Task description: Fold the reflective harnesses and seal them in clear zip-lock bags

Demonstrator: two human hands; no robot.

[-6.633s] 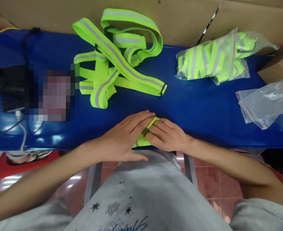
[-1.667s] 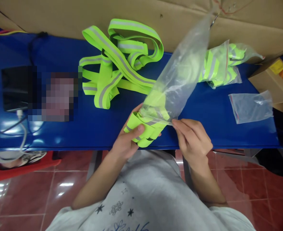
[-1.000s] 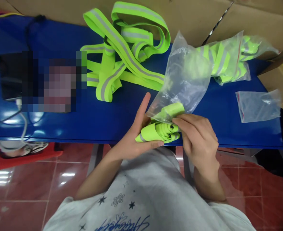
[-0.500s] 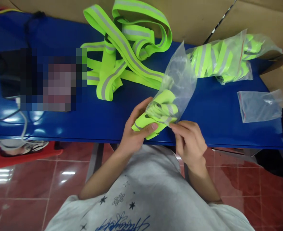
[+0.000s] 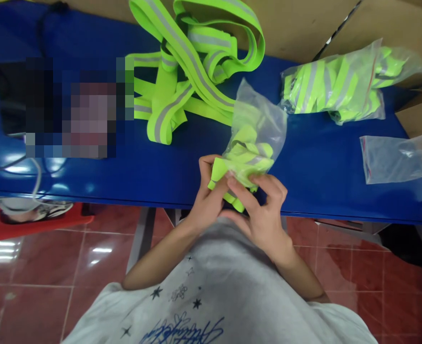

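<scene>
My left hand (image 5: 209,198) grips a folded neon-yellow reflective strap (image 5: 220,169), its thumb on top. The upper part of the bundle is inside a clear plastic bag (image 5: 259,107), while the lower folds stick out of the bag's mouth. My right hand (image 5: 264,208) is at the near right side of the bundle, fingertips pressed on the bag's edge. Its index finger reaches close to my left thumb, and its own thumb points left below the strap. The strap's underside is hidden by both hands.
Loose reflective straps (image 5: 171,95) lie heaped at the back of the blue table (image 5: 314,181). Filled bags of straps (image 5: 329,86) and a flat plastic bag (image 5: 393,160) lie to the right. Cardboard (image 5: 297,24) borders the back. A dark device (image 5: 10,98) and cables are at left.
My right hand has moved left, from the bag's right corner to the middle of its mouth. The bag now stands more upright, and the bundle has shifted slightly right.
</scene>
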